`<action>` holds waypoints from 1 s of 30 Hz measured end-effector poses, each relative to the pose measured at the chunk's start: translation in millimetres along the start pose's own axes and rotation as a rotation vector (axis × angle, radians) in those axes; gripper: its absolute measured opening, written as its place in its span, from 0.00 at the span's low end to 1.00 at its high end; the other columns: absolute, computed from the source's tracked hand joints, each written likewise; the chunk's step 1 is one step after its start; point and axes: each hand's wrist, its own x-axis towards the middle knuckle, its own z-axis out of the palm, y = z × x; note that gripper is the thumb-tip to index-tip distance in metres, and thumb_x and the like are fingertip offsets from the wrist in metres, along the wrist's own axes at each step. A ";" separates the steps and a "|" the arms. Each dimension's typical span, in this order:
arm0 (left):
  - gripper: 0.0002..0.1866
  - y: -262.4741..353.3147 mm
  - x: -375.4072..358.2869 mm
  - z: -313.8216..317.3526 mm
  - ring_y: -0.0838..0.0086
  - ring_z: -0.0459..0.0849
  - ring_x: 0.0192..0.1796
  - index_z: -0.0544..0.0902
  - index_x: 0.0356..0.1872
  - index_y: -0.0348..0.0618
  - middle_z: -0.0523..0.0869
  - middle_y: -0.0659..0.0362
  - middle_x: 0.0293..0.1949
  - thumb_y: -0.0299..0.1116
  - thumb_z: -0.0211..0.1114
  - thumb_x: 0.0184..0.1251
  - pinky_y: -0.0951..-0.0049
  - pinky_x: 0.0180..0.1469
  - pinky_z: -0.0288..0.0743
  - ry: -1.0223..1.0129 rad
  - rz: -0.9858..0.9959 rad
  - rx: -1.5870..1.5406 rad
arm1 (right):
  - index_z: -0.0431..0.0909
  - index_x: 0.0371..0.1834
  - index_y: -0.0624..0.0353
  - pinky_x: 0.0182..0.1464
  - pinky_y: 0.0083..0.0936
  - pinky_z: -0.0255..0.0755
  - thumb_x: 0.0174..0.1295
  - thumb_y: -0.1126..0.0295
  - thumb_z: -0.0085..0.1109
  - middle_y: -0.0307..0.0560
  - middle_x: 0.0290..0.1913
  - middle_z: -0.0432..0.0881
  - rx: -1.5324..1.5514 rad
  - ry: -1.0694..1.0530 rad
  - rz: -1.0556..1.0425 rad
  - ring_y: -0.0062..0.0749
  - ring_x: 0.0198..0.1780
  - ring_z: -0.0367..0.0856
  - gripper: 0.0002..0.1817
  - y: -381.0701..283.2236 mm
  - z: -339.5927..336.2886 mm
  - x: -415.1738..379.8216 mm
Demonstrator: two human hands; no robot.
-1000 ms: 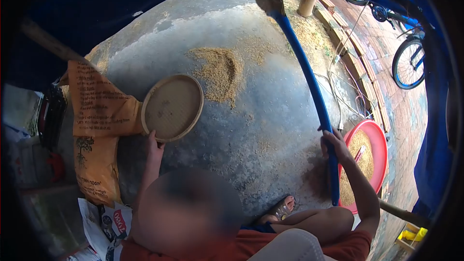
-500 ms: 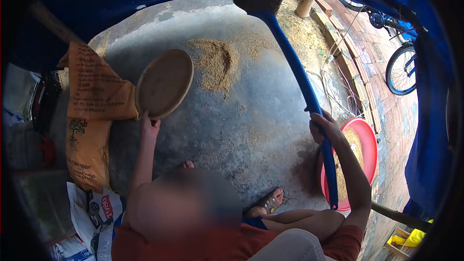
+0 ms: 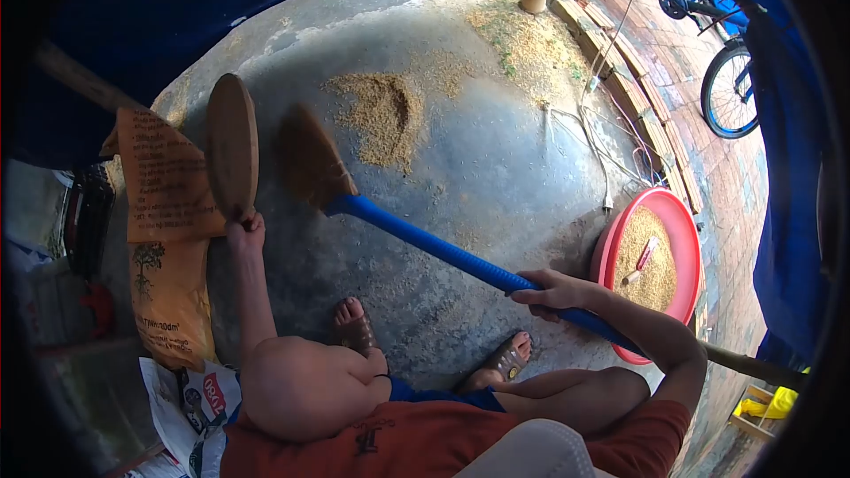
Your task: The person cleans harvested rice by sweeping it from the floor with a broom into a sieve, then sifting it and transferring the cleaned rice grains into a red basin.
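My left hand is closed on the lower rim of a round, shallow brown tray, held nearly edge-on beside an orange printed sack. My right hand grips the blue handle of a broom. The broom's dark bristles are blurred and hang near the concrete floor, between the tray and a heap of grain. To the right of that hand stands a pink basin of grain, with a small red-and-white object lying in it.
Loose grain is scattered over the floor. White cables run along a brick edging at right. A bicycle stands beyond it. Blue tarpaulin hangs around, and a white bag lies at lower left.
The broom has swung down and left, from raised at the upper right to near the floor. My left hand has tilted the tray more upright and moved it slightly left.
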 end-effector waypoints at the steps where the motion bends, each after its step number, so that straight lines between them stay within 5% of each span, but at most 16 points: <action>1: 0.08 0.8 -11.3 11.5 0.78 0.63 0.17 0.68 0.36 0.40 0.66 0.62 0.18 0.27 0.41 0.60 0.81 0.14 0.54 0.053 0.004 -0.013 | 0.66 0.45 0.60 0.15 0.17 0.63 0.59 0.58 0.50 0.38 0.18 0.69 0.019 0.056 0.005 0.18 0.13 0.67 0.18 -0.1 -3.0 -7.1; 8: 0.08 -10.5 0.1 1.6 0.78 0.61 0.16 0.70 0.34 0.42 0.64 0.62 0.17 0.26 0.40 0.60 0.80 0.14 0.54 0.135 -0.026 0.062 | 0.68 0.41 0.60 0.14 0.16 0.62 0.59 0.60 0.51 0.36 0.17 0.68 0.106 0.383 -0.095 0.17 0.12 0.67 0.15 34.1 -42.0 -34.8; 14: 0.09 -32.6 -18.7 39.8 0.77 0.62 0.14 0.73 0.36 0.44 0.71 0.60 0.20 0.29 0.43 0.60 0.81 0.14 0.55 0.126 -0.021 0.103 | 0.69 0.44 0.58 0.13 0.18 0.62 0.57 0.57 0.52 0.35 0.14 0.68 -0.275 0.709 -0.085 0.17 0.12 0.67 0.18 39.0 -76.6 -23.7; 22: 0.07 -18.0 3.2 4.6 0.76 0.63 0.16 0.71 0.30 0.44 0.67 0.60 0.16 0.29 0.43 0.61 0.81 0.12 0.52 0.148 -0.082 0.092 | 0.67 0.40 0.59 0.12 0.15 0.59 0.59 0.57 0.50 0.35 0.15 0.66 0.044 0.827 -0.170 0.16 0.11 0.65 0.17 7.1 -75.4 -36.6; 30: 0.08 -37.2 -18.8 30.5 0.78 0.63 0.14 0.71 0.25 0.43 0.68 0.62 0.14 0.29 0.45 0.61 0.80 0.13 0.52 0.192 -0.029 0.200 | 0.66 0.49 0.58 0.13 0.13 0.59 0.62 0.56 0.45 0.35 0.16 0.65 0.324 0.272 -0.153 0.15 0.12 0.63 0.19 -46.3 -28.8 -7.1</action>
